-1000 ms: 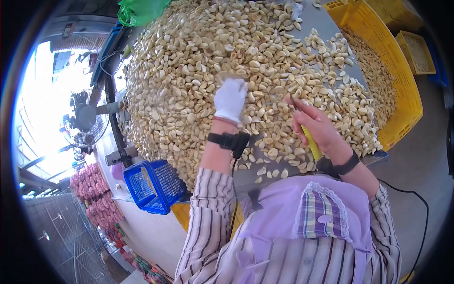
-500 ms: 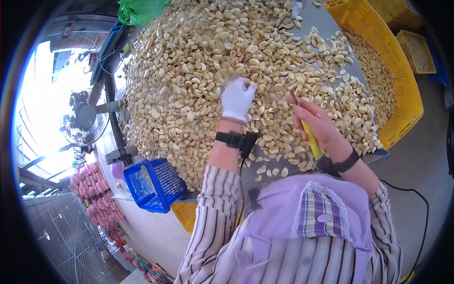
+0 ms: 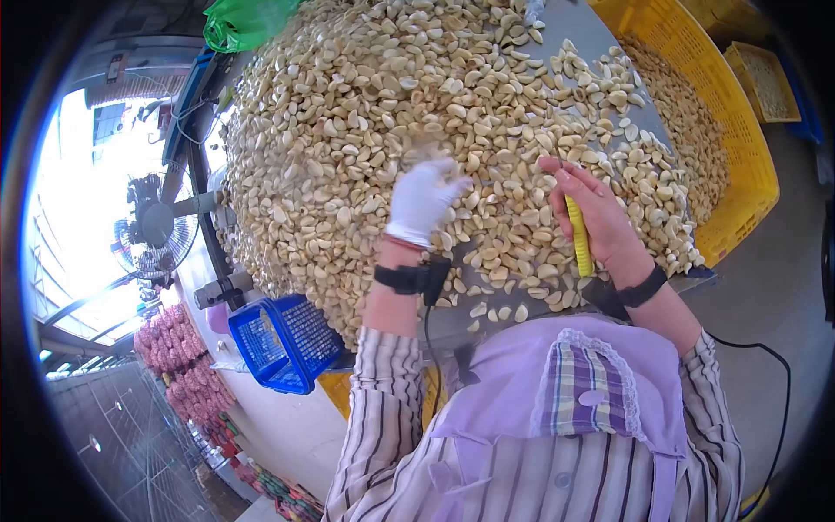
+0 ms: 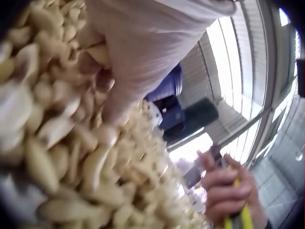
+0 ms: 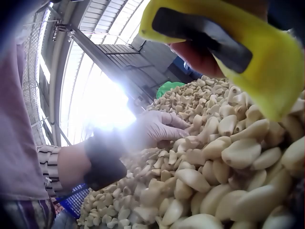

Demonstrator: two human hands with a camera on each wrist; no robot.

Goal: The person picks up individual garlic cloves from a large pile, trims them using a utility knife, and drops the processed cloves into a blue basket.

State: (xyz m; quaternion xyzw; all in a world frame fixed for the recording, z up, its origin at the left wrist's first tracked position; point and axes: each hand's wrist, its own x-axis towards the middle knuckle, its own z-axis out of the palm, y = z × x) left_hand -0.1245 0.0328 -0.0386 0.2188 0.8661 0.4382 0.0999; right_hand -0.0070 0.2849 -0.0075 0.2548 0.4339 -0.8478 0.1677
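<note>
A wide heap of cream-coloured garlic cloves (image 3: pixel 348 113) covers the table. My left hand (image 3: pixel 424 200), in a thin white glove, is over the heap's near middle, its fingers blurred and its thumb stretched toward the right. In the right wrist view the gloved fingers (image 5: pixel 172 126) reach down to the cloves. The left wrist view has cloves (image 4: pixel 97 55) right beside the fingers. Just to the right, my bare right hand (image 3: pixel 600 217) grips a yellow utility knife (image 3: pixel 578 239), its tip end pointing away from me. The knife's black slider (image 5: pixel 202 38) shows in the right wrist view.
A yellow crate (image 3: pixel 748 183) holding cloves stands at the right, a smaller yellow one (image 3: pixel 744 56) behind it. At the near left is a blue basket (image 3: pixel 283 344). A green bag (image 3: pixel 248 22) lies at the far left; a fan (image 3: pixel 156 224) stands beyond the left edge.
My left hand moved right, then came back left, its thumb now spread from the fingers. My right hand shifted slightly right with the knife, which stands more upright in the head view.
</note>
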